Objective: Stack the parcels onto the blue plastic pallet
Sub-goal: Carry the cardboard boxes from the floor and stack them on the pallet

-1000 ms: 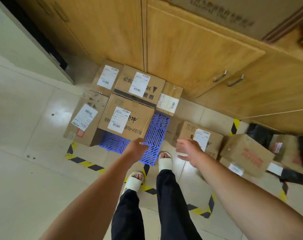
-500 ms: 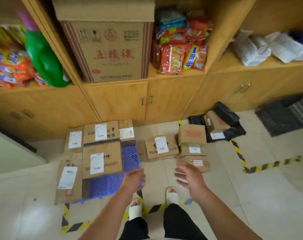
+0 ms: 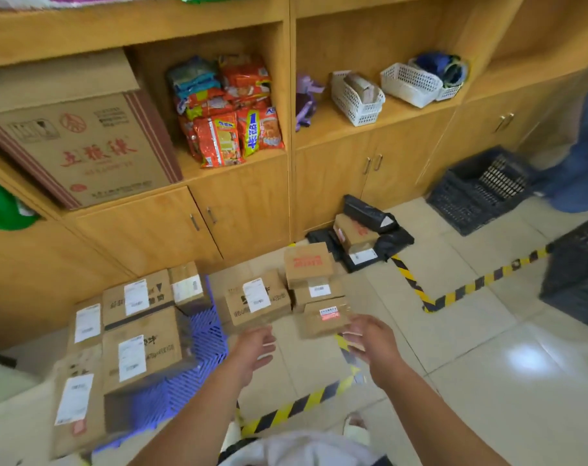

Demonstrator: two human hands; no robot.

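Observation:
The blue plastic pallet lies on the floor at lower left, carrying several cardboard parcels, the nearest a large one with a white label. To its right on the tiles stands a loose group: a labelled box, a box with red print on a smaller one, and a low box with a red sticker. My left hand hovers open between pallet and group. Just right of the red-sticker box, my right hand is open with nothing in it.
Wooden cabinets and shelves rise behind the parcels. Black mail bags with a box lie by the cabinet. Yellow-black floor tape marks zones. Dark plastic crates stand at right, beside another person's legs.
The view has lifted from straight down at the pallet to the shelves and swung right. Both hands have moved right, from the pallet's front edge toward the loose parcels.

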